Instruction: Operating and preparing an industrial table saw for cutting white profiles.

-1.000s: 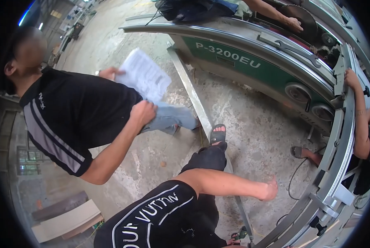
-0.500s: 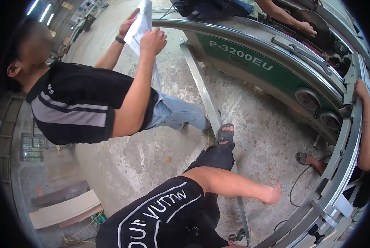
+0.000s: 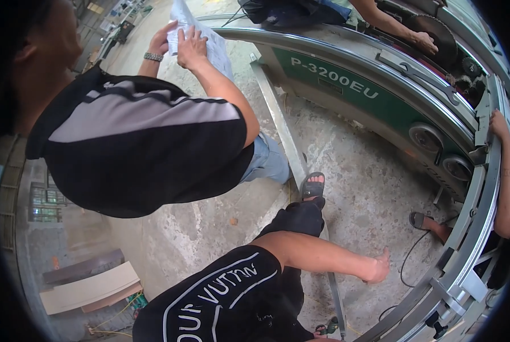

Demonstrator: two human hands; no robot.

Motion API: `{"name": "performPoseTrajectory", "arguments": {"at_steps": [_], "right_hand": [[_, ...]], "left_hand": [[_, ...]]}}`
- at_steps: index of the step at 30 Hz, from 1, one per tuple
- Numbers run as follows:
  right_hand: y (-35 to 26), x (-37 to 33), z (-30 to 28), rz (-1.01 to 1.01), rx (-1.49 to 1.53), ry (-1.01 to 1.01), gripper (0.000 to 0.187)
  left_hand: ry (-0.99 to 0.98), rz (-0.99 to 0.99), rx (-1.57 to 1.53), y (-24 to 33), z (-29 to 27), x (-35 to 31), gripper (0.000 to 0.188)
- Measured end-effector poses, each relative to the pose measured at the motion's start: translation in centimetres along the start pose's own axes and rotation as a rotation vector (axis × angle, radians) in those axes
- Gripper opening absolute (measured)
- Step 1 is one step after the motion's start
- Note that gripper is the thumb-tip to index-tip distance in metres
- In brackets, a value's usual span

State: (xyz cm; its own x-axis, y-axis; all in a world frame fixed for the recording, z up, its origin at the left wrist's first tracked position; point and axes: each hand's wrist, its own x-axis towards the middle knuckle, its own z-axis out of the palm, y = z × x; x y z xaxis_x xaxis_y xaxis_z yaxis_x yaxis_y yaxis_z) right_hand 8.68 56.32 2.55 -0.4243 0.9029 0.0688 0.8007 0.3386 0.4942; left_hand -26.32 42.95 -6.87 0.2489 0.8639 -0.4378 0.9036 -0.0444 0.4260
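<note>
My left hand (image 3: 376, 269) hangs over the concrete floor, its arm reaching rightward out of a loose black sleeve. One finger stretches out, and nothing shows in the hand; the other fingers are hard to make out. Ahead and to the right stands a sliding-table saw (image 3: 323, 82) with a green and light side panel, apart from the hand. My right hand is out of view. At the left, a co-worker in a black and grey shirt holds printed paper sheets (image 3: 212, 48) with both hands. Below me, a sandalled foot (image 3: 313, 187) rests beside a metal bar (image 3: 283, 122).
Near the round saw blade (image 3: 437, 37) is another person's hand (image 3: 423, 43). A wrench (image 3: 429, 80) lies on the machine's edge. At the right, a third person's hand (image 3: 498, 124) grips the rail. A black cable (image 3: 404, 265) curves over the floor. Boards (image 3: 92, 288) lie at the lower left.
The co-worker at the left has come closer and turned the head toward the machine. The sheets have dropped lower and spread, one hand now across them. My left arm stays put.
</note>
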Motion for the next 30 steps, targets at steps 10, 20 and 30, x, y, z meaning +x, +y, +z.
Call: {"name": "performPoseTrajectory", "arguments": {"at_steps": [10,20,30], "right_hand": [[-0.8,-0.1,-1.4,0.022,0.049,-0.042,0.036],[0.0,-0.3,-1.4,-0.144,-0.041,0.063,0.035],[0.6,-0.6,0.0,-0.175,-0.203,-0.079,0.036]], "left_hand": [[-0.049,-0.009,0.051,0.3,-0.3,-0.1,0.035],[-0.064,-0.011,0.035,0.2,-1.8,-1.2,0.033],[-0.085,0.017,0.037,-0.1,-0.5,-0.3,0.034]]}}
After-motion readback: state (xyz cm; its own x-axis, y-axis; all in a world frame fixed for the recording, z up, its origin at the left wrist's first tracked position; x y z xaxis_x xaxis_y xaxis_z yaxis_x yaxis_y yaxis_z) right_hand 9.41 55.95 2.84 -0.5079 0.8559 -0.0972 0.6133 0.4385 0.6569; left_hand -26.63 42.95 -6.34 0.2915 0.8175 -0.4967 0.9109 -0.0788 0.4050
